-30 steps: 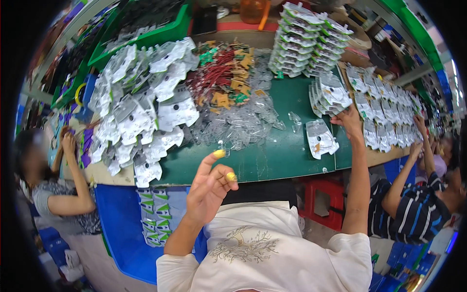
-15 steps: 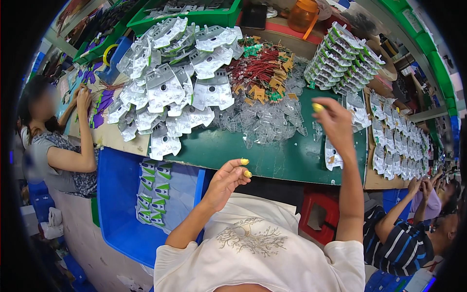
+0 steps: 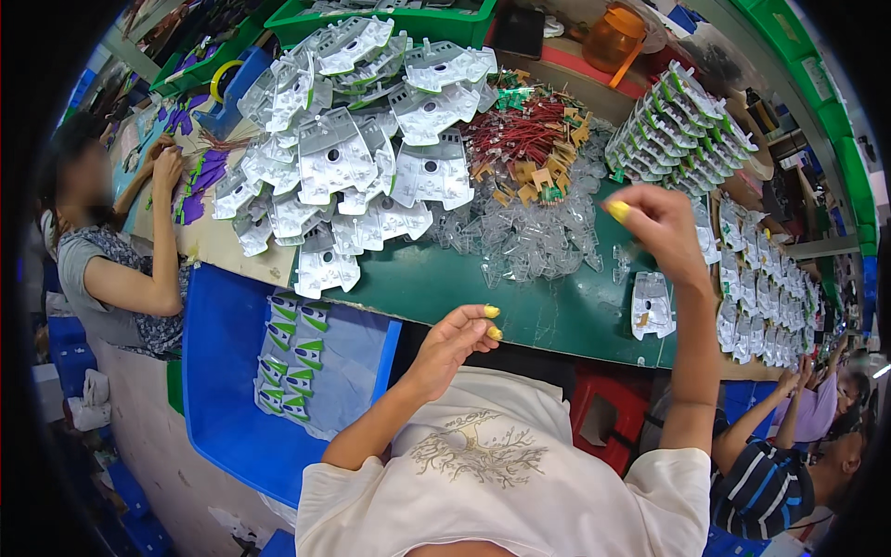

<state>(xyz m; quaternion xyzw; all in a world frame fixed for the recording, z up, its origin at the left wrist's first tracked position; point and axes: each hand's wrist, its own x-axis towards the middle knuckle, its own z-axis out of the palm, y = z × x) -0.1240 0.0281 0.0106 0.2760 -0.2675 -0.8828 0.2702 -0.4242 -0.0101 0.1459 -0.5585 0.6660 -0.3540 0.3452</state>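
Observation:
My left hand (image 3: pixel 455 348) hovers at the near edge of the green table with its thumb and forefinger apart, both tipped in yellow covers, and nothing between them. Over the table's right part, my right hand (image 3: pixel 661 230) has its fingers drawn together, one yellow tip showing. Whether a small clear piece is in them is too blurred to tell. Just below it lies a single silver-grey plastic shell (image 3: pixel 652 304). To its left spreads a heap of clear plastic parts (image 3: pixel 534 232), with red wires and small boards (image 3: pixel 520 135) piled behind.
A tall heap of silver-grey shells (image 3: pixel 334 158) fills the table's left. Stacked shells (image 3: pixel 682 130) stand at the back right, and rows of shells (image 3: pixel 766 288) lie farther right. A blue bin (image 3: pixel 218 371) holds green-white parts. One person (image 3: pixel 121 251) works at left, others at right.
The whole view has shifted slightly, moving the scene to the right. My right hand has turned a little, its fingers pointing more to the left; my left hand keeps nearly the same pose.

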